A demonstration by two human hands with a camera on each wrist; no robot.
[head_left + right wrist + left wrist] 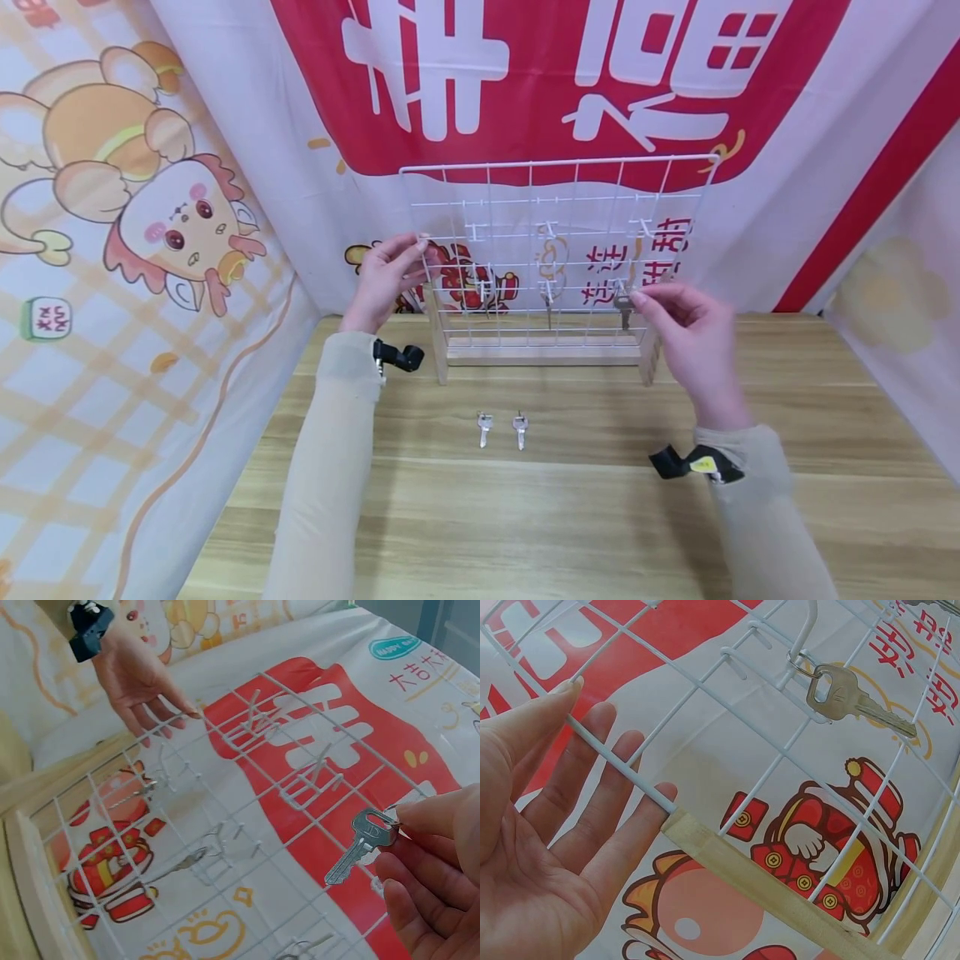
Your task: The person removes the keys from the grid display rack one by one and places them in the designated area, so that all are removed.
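A: What does the white wire grid rack carry?

B: Two rows of hooks, upper and lower. A left hanging key dangles by its ring from the lower left hook, and a middle hanging key from the one beside it. Wooden feet hold the grid upright on the wood-grain surface.

A: And the hands?

B: The left hand pinches the grid's left edge: thumb on one side of the outer wire, the other fingers loosely spread behind it. The right hand has thumb and forefinger pressed together on the ring of a silver key, its remaining fingers curled beneath.

A: Where is that silver key, exactly?

B: At the fingertips of the right hand, in front of the grid by the lower right hook, well apart from the left hand. Its blade points down in the head view. I can't tell whether the ring is over the hook.

A: Any other keys?

B: Two loose keys lie side by side on the surface, apart from each other, in front of the rack and between the forearms.
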